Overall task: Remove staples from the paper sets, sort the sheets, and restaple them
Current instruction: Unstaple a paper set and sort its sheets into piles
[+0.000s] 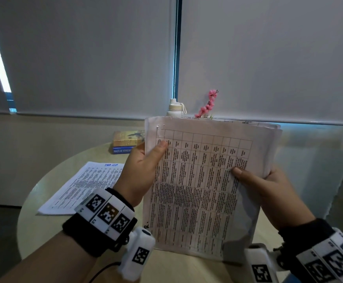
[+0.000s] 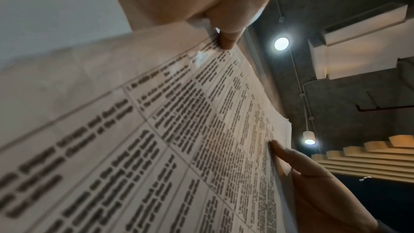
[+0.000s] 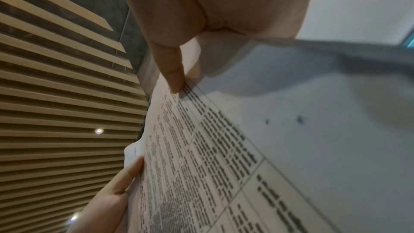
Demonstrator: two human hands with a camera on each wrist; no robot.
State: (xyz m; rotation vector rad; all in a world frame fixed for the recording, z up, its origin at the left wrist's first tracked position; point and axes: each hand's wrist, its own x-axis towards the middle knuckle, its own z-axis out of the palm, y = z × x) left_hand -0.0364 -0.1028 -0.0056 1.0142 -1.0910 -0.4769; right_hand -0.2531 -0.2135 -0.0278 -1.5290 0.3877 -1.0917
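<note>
I hold a stack of printed sheets [image 1: 199, 180] upright above the table, its front page a table of small text with staple holes near the top left corner. My left hand [image 1: 146, 160] pinches the stack's left edge, thumb on the front page. My right hand [image 1: 254, 180] grips the right edge, thumb on the print. In the left wrist view the left thumb [image 2: 226, 40] presses the sheets [image 2: 156, 148]. The right wrist view has the right thumb [image 3: 172, 73] on the page [image 3: 212, 166]. Another printed paper set [image 1: 82, 186] lies flat on the table at left.
The round wooden table [image 1: 44, 231] carries two stacked books [image 1: 125, 144] at the back. Behind the held sheets stand a white bottle [image 1: 175, 108] and a pink flower sprig [image 1: 208, 105]. Grey blinds cover the window beyond.
</note>
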